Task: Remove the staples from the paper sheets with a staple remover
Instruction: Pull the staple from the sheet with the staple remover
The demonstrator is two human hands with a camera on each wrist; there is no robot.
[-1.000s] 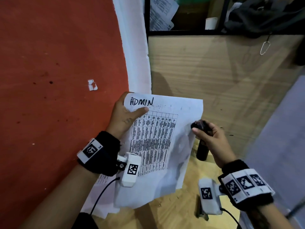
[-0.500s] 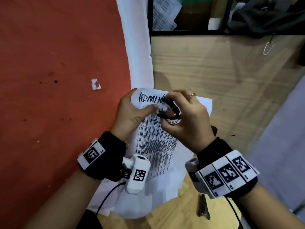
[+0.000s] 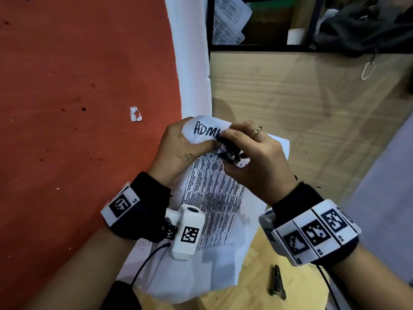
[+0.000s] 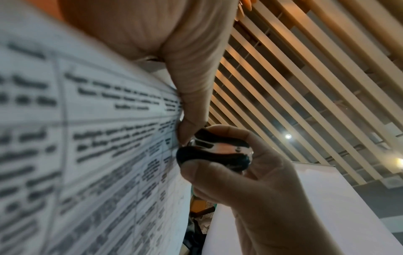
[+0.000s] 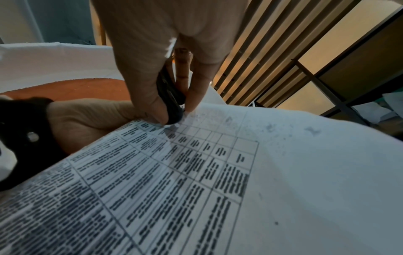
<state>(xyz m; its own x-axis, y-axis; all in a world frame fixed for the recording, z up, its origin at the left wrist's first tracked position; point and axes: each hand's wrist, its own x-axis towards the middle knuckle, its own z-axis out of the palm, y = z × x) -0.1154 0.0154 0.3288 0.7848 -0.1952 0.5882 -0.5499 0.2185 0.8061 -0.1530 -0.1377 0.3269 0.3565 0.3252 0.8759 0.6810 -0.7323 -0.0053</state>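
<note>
Above a red floor [image 3: 67, 108] and wooden worktop [image 3: 290, 119], the left hand [image 3: 178, 151] pinches the paper sheets [image 3: 214, 198] at their top-left corner; the right hand [image 3: 257, 162] grips the staple remover [image 3: 230, 151], pressed against that corner.

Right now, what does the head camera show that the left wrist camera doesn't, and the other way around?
Only the head view shows the handwritten ADM heading, the ring on the right hand, both wristbands, a torn paper scrap on the red surface and a dark tool lying on the wooden desk. Only the left wrist view shows the staple remover close up, its shiny metal middle, and the slatted ceiling. Both show the left hand holding the printed sheets and the right hand gripping the remover at their top.
</note>
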